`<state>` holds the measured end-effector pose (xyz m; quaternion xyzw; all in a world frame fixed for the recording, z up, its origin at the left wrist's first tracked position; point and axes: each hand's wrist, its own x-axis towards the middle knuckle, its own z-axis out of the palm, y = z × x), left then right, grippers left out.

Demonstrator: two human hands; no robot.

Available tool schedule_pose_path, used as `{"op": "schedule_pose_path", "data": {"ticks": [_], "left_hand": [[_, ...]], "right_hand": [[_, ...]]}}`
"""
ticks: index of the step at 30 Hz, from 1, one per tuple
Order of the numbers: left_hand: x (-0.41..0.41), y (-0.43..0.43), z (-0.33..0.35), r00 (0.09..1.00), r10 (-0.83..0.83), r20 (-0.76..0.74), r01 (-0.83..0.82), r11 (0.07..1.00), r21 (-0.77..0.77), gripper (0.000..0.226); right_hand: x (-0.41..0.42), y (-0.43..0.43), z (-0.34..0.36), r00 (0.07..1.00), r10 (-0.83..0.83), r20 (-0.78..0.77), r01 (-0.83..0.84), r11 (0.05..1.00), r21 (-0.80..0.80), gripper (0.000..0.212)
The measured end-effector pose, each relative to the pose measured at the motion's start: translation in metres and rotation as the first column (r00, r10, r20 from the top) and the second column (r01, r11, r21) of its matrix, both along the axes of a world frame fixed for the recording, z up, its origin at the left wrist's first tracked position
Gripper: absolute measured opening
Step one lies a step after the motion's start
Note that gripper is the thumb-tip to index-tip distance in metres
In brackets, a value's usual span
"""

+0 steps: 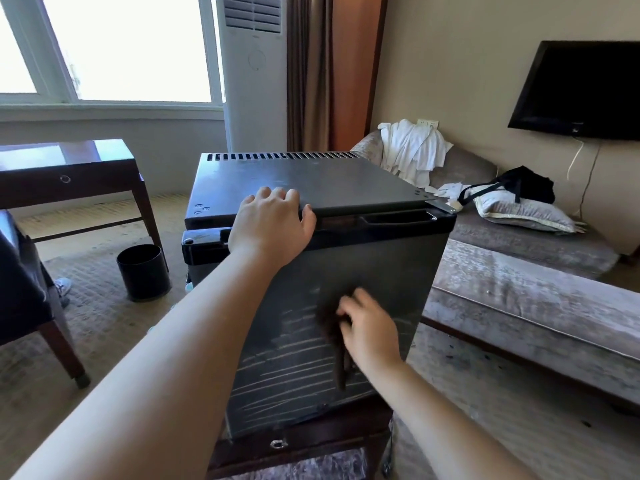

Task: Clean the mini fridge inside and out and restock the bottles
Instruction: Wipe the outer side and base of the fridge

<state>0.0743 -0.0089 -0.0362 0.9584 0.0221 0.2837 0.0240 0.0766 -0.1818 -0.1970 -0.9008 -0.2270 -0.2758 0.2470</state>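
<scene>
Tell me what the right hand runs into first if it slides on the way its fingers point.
Probably the left wrist. The right hand, holding the dark cloth against the fridge door, points up-left across it. Depth is unclear, so it might pass under.

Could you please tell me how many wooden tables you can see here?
2. The left table stands near the window; the near table sits under the fridge, which hides most of it. Others may lie out of view.

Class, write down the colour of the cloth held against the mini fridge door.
Dark brown; the head view shows the cloth in the right hand.
</scene>
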Motion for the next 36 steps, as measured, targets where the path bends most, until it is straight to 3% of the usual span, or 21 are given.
{"op": "schedule_pose_path", "data": {"ticks": [2,4,10,14,17,22,24,26,32,36], "left_hand": [[-0.001,-0.001,0.000,1.000,0.002,-0.009,-0.002,1.000,-0.001,0.042],[-0.002,-0.002,0.001,1.000,-0.005,-0.016,0.005,1.000,0.002,0.042],[-0.002,0.000,0.003,1.000,-0.011,-0.014,0.011,1.000,-0.006,0.042],[-0.002,-0.001,0.001,1.000,-0.006,-0.004,0.006,1.000,0.010,0.041],[0.000,0.000,0.000,1.000,-0.012,0.006,0.012,1.000,0.013,0.041],[0.000,0.002,0.000,1.000,-0.016,0.005,0.016,1.000,0.012,0.041],[0.000,0.002,-0.002,1.000,-0.017,0.014,0.017,1.000,0.013,0.041],[0.000,0.004,-0.002,0.999,-0.022,0.026,0.022,1.000,0.012,0.041],[0.002,0.003,-0.003,0.999,-0.029,0.044,0.029,1.000,0.012,0.042],[0.003,0.003,-0.004,0.998,-0.028,0.051,0.028,1.000,0.006,0.042]], "right_hand": [[-0.005,-0.003,-0.030,0.990,-0.042,-0.134,0.025,0.992,-0.128,0.023],[-0.006,-0.007,-0.038,0.983,-0.063,-0.173,0.042,0.991,-0.124,0.021],[-0.003,0.006,0.057,0.985,-0.034,0.170,0.003,0.984,0.180,0.022],[0.003,0.013,0.090,0.976,-0.060,0.207,-0.015,0.940,0.340,0.018],[-0.002,0.024,0.054,0.984,-0.055,0.170,-0.006,0.941,0.339,0.020],[-0.012,0.025,-0.028,0.999,0.025,0.022,-0.024,0.999,-0.034,0.030],[-0.012,0.014,-0.044,0.991,-0.019,-0.132,0.017,1.000,-0.020,0.026],[-0.006,-0.005,-0.036,0.981,-0.048,-0.189,0.068,0.993,0.099,0.022],[0.033,-0.083,0.085,0.958,-0.206,0.199,0.092,0.880,0.466,0.025],[0.054,-0.104,0.110,0.957,-0.162,0.239,0.053,0.913,0.404,0.025]]}}
